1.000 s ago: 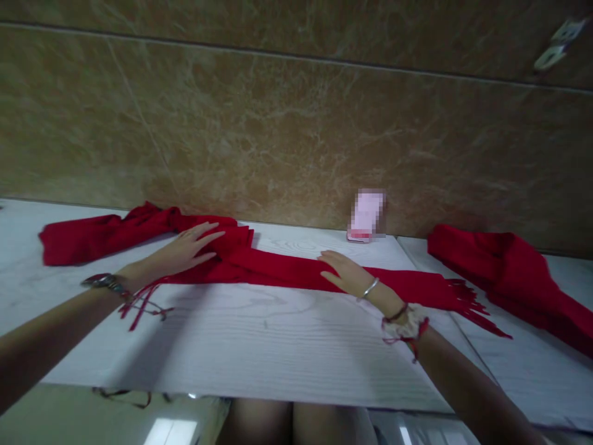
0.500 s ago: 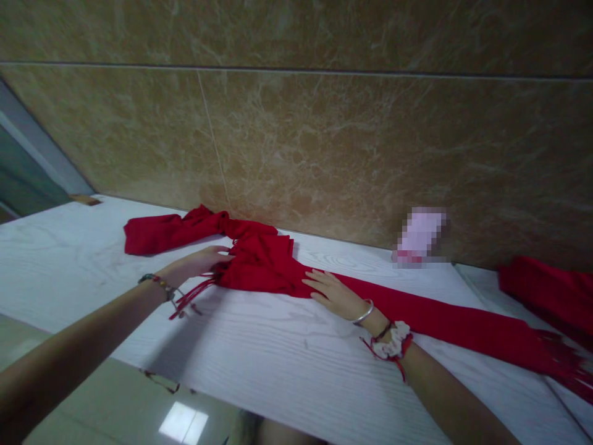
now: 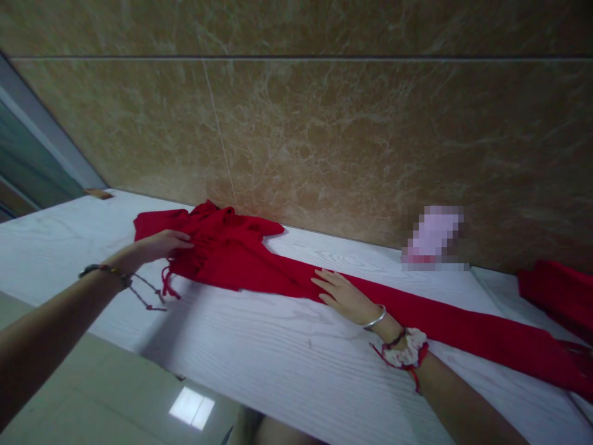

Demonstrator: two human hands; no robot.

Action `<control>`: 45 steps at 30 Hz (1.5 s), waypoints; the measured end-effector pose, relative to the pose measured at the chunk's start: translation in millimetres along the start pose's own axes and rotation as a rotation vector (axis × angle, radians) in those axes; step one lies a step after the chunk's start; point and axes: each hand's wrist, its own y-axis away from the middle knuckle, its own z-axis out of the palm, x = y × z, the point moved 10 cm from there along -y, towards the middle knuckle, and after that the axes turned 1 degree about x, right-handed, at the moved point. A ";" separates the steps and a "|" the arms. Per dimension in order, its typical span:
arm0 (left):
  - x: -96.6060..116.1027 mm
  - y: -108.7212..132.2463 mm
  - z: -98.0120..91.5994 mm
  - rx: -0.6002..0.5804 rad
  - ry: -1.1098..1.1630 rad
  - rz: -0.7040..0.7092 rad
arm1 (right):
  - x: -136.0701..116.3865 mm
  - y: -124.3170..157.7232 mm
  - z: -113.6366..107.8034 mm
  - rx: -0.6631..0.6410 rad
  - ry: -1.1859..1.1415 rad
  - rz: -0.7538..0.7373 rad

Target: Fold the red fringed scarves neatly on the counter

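A long red fringed scarf (image 3: 430, 315) runs along the white tabletop, flat on the right and bunched with folds at its left part. My left hand (image 3: 164, 245) has its fingers closed on the bunched scarf near the left fringe, which hangs below the hand. Flat on the scarf's near edge, about mid-length, rests my right hand (image 3: 340, 296), fingers stretched out and holding nothing. In the bunched part I cannot tell whether a second piece of red cloth lies under the scarf.
A tan marbled wall (image 3: 296, 142) rises behind the white table (image 3: 259, 346). Against it stands a pixelated pink item (image 3: 435, 232). More folded red cloth (image 3: 553, 296) lies at far right. A small brown piece (image 3: 99, 193) sits at the far left corner. Tiled floor shows below.
My left hand has moved left, drawing the fringed scarf end with it and spreading the bunched part. My right hand stays flat on the scarf. The view has shifted slightly.
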 end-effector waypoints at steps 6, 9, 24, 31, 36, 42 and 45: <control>-26.9 12.4 -39.7 0.302 -0.375 -0.016 | -2.5 1.5 -3.9 0.016 0.004 -0.013; 18.7 22.6 -25.2 0.432 -0.509 0.335 | -3.4 2.1 -5.5 0.054 0.001 -0.022; 114.9 30.2 80.2 -0.198 -0.915 0.904 | 21.7 8.6 -28.0 0.235 -0.408 0.095; 64.5 80.7 91.4 0.034 -1.035 1.120 | 1.4 7.2 -6.4 -0.051 -0.292 -0.022; 50.6 74.1 82.8 0.174 -1.058 1.175 | -0.7 8.6 7.0 -0.111 -0.128 -0.004; 65.1 75.8 82.0 0.173 -1.042 1.181 | -4.8 12.5 8.5 -0.139 -0.097 -0.049; 77.8 94.4 105.4 0.004 -1.030 1.226 | -4.8 12.7 3.9 -0.118 -0.159 -0.051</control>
